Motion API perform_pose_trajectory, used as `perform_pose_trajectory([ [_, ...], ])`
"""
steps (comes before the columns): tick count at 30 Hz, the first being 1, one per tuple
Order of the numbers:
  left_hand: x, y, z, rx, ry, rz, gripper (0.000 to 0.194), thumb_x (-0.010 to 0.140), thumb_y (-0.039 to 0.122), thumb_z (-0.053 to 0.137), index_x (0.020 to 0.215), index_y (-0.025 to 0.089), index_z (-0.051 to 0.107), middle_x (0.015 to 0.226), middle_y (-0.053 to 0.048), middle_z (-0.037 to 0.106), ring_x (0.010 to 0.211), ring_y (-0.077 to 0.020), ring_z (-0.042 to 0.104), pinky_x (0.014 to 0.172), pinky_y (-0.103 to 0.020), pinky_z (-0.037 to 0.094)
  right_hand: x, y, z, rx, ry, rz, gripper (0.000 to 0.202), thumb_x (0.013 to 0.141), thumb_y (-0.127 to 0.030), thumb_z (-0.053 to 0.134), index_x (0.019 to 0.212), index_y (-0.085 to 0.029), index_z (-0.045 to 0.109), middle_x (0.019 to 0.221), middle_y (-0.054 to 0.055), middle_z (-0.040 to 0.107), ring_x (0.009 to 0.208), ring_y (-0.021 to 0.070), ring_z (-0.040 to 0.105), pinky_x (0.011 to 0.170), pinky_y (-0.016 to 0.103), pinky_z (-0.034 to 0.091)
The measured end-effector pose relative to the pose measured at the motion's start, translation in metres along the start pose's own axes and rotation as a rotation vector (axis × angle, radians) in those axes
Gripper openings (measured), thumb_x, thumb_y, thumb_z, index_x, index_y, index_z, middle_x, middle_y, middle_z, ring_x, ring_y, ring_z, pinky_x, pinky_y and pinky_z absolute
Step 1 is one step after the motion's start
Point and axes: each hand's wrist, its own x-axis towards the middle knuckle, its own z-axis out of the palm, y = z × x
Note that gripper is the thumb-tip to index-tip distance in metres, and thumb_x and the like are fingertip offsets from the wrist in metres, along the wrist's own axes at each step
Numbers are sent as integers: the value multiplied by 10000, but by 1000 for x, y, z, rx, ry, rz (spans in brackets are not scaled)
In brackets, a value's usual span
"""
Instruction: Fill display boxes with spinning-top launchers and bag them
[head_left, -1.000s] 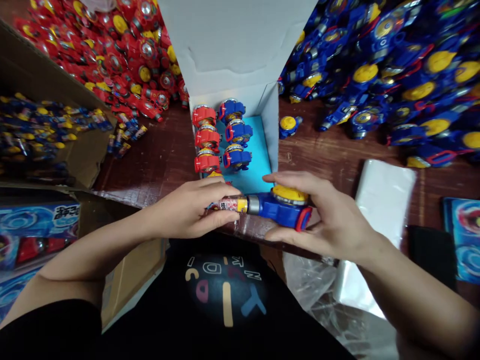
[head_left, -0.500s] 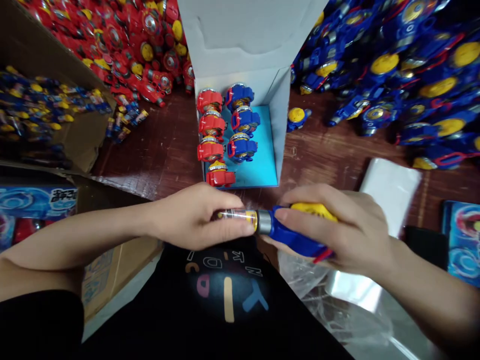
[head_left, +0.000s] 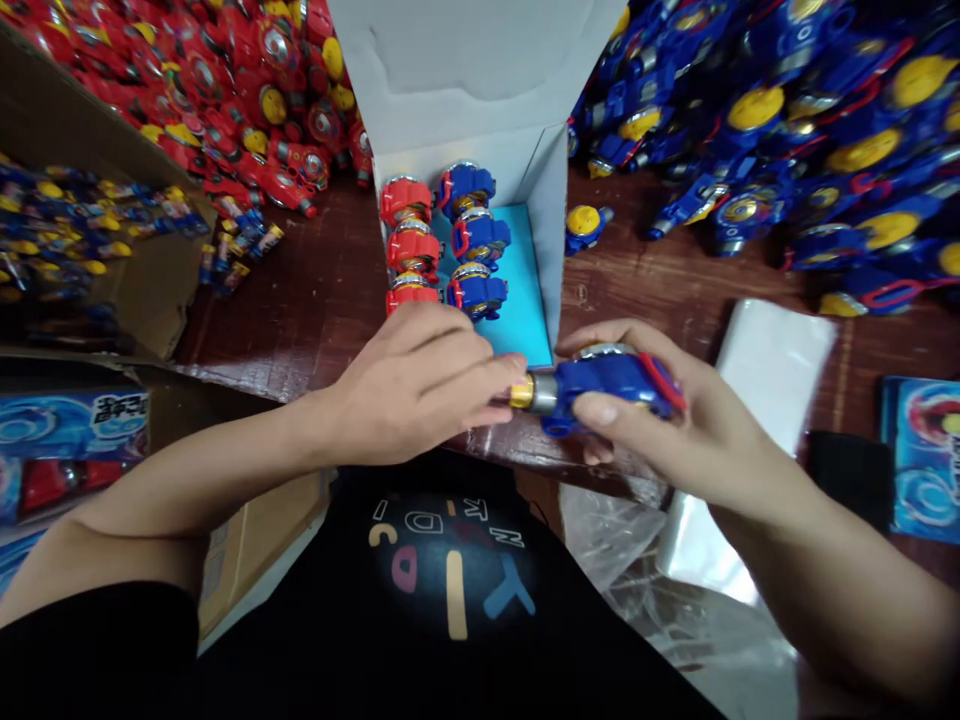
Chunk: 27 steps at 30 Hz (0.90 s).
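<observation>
My right hand (head_left: 675, 420) is wrapped round a blue plastic toy (head_left: 611, 385) with a grey nozzle and a red trigger-like loop. My left hand (head_left: 420, 390) pinches a small tube (head_left: 520, 391) at the nozzle's tip; only its yellow end shows, the rest lies behind my fingers. Both hands are just in front of an open white box (head_left: 561, 250) with a light blue bottom. Inside it, red toys (head_left: 412, 250) stand in a left column and three blue toys (head_left: 480, 237) in a column beside them. My left hand hides the front of the red column.
Red toys (head_left: 225, 90) are heaped at the back left, blue toys (head_left: 750, 160) at the right. A cardboard box (head_left: 161, 310) at left holds many small tubes (head_left: 67, 220). White plastic bags (head_left: 772, 370), a black object (head_left: 851, 480) and a blue printed package (head_left: 926, 455) lie at right.
Both hands have moved up towards the box with the toy and tube. The toy has turned over in my right hand, its yellow face now out of sight. My left hand has rolled knuckles-up.
</observation>
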Motion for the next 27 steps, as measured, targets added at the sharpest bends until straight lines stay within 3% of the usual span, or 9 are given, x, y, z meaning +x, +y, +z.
perform_pose_trajectory([
  [3,1,-8,2,153,99,102,339,1108,343,692,1446,338,671,1400,-8,758,1317,-243,690,1210,-443,488,1,-3,-9,50,41,42,346,981,-545,777,1175,-276,677,697,-48,683,448,135,593,411,279,467],
  [7,-3,-30,6,71,-34,-83,717,1104,584,637,1697,243,423,1779,-158,396,1673,-347,364,1365,-559,289,4,2,-31,-540,231,-299,491,897,-610,853,1190,-246,699,1071,69,782,828,188,741,668,324,543],
  [9,-9,-40,15,13,-120,-148,659,1151,561,519,1716,242,406,1788,-151,381,1704,-362,295,1388,-610,194,7,10,-32,-850,119,-384,515,957,-636,772,1241,-215,682,1146,111,793,923,229,756,677,342,506],
  [13,-22,-48,35,-54,-205,-183,549,1153,324,439,1702,290,443,1748,-84,466,1709,-331,288,1402,-649,38,19,18,-9,-1281,-112,-349,364,1034,-526,638,1204,-210,699,1029,101,796,706,225,691,516,341,265],
  [17,-23,-41,41,-34,-190,-128,599,1117,263,418,1716,271,397,1767,-77,439,1712,-292,289,1411,-626,52,36,9,16,-1375,-294,-384,346,930,-486,733,1147,-219,703,892,99,756,582,208,598,517,332,145],
  [21,-24,-41,37,36,-121,-96,559,1173,372,264,1689,206,398,1779,-101,414,1725,-259,252,1425,-577,99,51,10,27,-1318,-247,-386,389,980,-462,702,1194,-137,692,896,160,777,547,248,621,509,325,147],
  [23,-37,-58,26,101,-3,-215,588,1191,487,192,1636,206,453,1764,-109,435,1719,-257,262,1419,-554,168,54,14,29,-1276,-170,-423,420,1027,-516,649,1224,-149,694,945,173,791,552,259,638,494,332,185],
  [26,-82,-107,-8,321,227,-678,562,1198,538,218,1489,186,545,1641,-146,554,1637,-291,387,1322,-590,317,50,10,30,-1302,-96,-462,359,1080,-500,593,1220,-196,724,992,139,797,592,245,671,486,336,248],
  [27,-102,-127,-20,414,213,-835,533,1188,574,300,1412,172,570,1563,-144,608,1589,-316,432,1248,-616,359,49,6,30,-1315,-97,-441,329,1082,-479,606,1212,-205,736,998,121,801,623,240,692,488,332,264],
])
